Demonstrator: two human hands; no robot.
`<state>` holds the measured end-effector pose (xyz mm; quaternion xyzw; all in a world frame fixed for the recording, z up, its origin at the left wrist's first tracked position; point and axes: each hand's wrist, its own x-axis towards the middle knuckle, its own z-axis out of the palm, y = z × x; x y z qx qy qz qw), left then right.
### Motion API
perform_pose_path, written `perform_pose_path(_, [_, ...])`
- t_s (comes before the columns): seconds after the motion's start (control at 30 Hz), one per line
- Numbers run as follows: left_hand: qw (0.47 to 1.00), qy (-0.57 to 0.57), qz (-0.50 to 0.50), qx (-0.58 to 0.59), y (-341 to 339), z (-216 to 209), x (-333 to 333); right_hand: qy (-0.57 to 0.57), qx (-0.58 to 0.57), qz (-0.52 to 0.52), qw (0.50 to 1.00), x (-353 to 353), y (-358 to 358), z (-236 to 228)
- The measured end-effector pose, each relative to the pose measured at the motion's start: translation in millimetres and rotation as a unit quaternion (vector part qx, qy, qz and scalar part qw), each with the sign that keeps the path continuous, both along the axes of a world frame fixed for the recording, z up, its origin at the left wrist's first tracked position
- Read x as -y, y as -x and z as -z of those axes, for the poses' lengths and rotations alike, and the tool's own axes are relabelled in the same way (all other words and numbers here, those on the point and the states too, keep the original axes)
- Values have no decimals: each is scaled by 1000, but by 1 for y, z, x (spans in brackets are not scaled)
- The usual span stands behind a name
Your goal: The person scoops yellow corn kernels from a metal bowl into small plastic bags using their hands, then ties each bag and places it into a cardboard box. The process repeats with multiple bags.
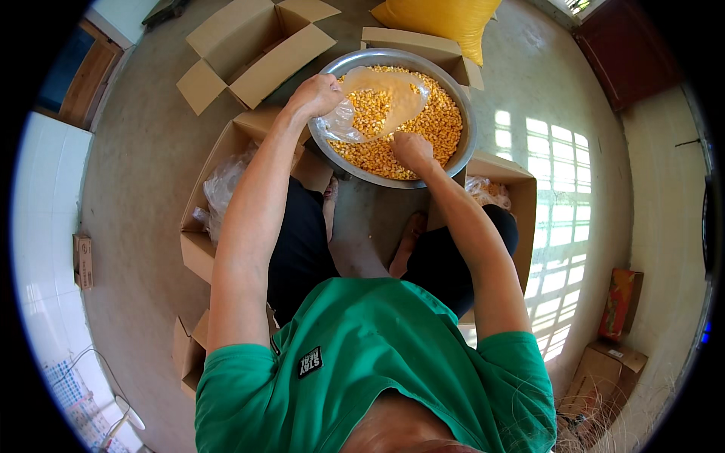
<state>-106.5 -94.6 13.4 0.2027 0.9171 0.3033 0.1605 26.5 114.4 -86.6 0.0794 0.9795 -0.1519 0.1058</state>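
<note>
A wide metal basin (470,124) full of loose yellow corn kernels (442,113) stands in front of me. Over the kernels lies a clear plastic bag (404,102), its crumpled end at the basin's left side. My left hand (317,96) is closed on that end, above the basin's left rim. My right hand (414,151) is a fist low over the kernels, beside the bag's near edge. Whatever its fingers hold, if anything, is hidden from view.
Beside my left leg is an open carton (198,245) with clear plastic bags (220,189) inside; another carton (521,204) with plastic stands at my right. Beyond them are an open empty carton (283,68) and a full yellow sack (442,19). More boxes (604,377) line the right wall.
</note>
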Motion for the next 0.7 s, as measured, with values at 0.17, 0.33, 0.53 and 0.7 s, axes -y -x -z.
perform_pose_path(0.17, [1000, -6, 5, 4, -2, -3, -2, -19, 59, -27, 998, -10, 3, 4])
perform_pose_path(0.33, [1000, -4, -2, 5, -3, -5, 1, 21, 42, -83, 995, -15, 7, -23])
perform_pose_path(0.53, [1000, -6, 12, -3, -4, -9, -1, 256, -4, -89, 963, -22, 7, -84])
perform_pose_path(0.7, [1000, 6, 17, -8, -5, -10, -3, 412, -29, 1, 911, -19, 10, -116])
